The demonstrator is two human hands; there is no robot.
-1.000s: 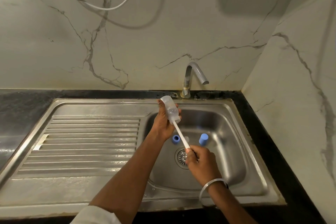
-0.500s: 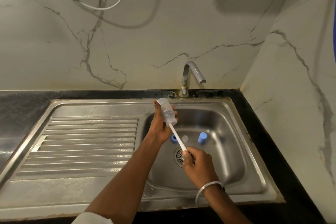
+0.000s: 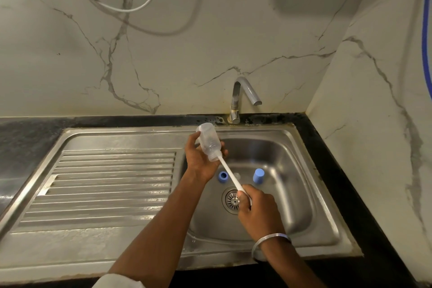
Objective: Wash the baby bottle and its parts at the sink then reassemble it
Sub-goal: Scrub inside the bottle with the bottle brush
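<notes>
A steel sink (image 3: pixel 292 170) sat in a black table (image 3: pixel 28 138) under white veined marble walls (image 3: pixel 187 42). Over its basin the left hand (image 3: pixel 201 159) curled its fingers (image 3: pixel 223 151) round the clear bottle (image 3: pixel 208 141), tilted mouth-down, while the right hand (image 3: pixel 257 208) gripped the white brush handle (image 3: pixel 230 174) entering it. A blue ring (image 3: pixel 223 176) and blue cap (image 3: pixel 258 175) stood on the basin floor beside the drain (image 3: pixel 230 201).

Home kitchen: steel sink (image 3: pixel 304 170), tap (image 3: pixel 243 93), marble-look wall (image 3: pixel 210 42).

Dim light, soft glare on sink (image 3: pixel 292 170), edges perhaps slightly blurred.
</notes>
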